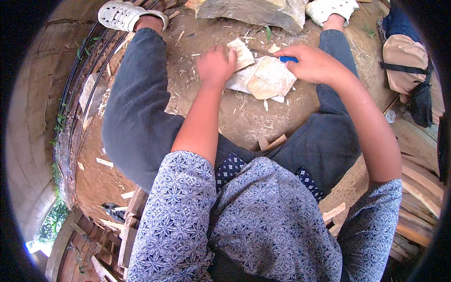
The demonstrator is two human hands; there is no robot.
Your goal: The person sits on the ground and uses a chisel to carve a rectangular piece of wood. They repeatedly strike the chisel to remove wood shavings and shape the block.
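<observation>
The person sits over bare dirt ground (244, 117) strewn with chips. The left hand (215, 65) closes around a pale wood piece (242, 52), pinning it against flat wood slabs (270, 79) lying between the feet. The right hand (312, 63) grips a blue-handled knife (282, 58) (its blade seems to meet the piece). The piece looks light, stiff and splintery; it is best held by its edges, away from the blade.

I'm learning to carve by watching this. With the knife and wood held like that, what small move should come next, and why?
Probably a short push of the blade away from the body. The right hand grips a blue-handled knife with its blade laid against the small wood piece that the left hand pins on the flat wood slab. Shavings on the dirt ground suggest shaving strokes.
</observation>
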